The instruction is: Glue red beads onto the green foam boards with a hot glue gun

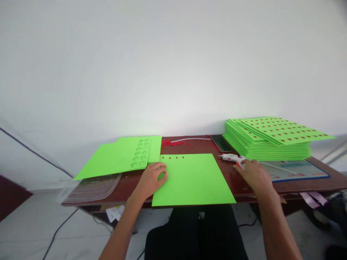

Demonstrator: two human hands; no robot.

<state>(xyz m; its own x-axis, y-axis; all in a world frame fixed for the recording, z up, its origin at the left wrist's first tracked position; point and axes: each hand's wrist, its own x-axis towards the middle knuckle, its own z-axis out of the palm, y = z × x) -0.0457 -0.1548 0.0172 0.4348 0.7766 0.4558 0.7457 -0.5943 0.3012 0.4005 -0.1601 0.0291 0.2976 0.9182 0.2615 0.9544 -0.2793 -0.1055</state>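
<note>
A bright green sheet [195,182] lies flat at the table's front edge, with several small red dots [176,157] in a row along its far left side. My left hand [155,177] rests over the sheet's left edge. Its thumb and index finger curl together in a pinch, and whatever may be between the tips is too small to make out. To the right of the sheet, my right hand [255,176] is closed around the handle of a white glue gun [230,157] with a red trigger. The gun's nozzle points left, and a pale stick runs out behind it.
Small red pieces [170,144] lie scattered near the wall beside a thin pale strip [191,139]. A phone [221,144] and a tall stack of green sheets [267,151] stand right. More green sheets [111,159] cover a clear plastic lid [94,191] on the left.
</note>
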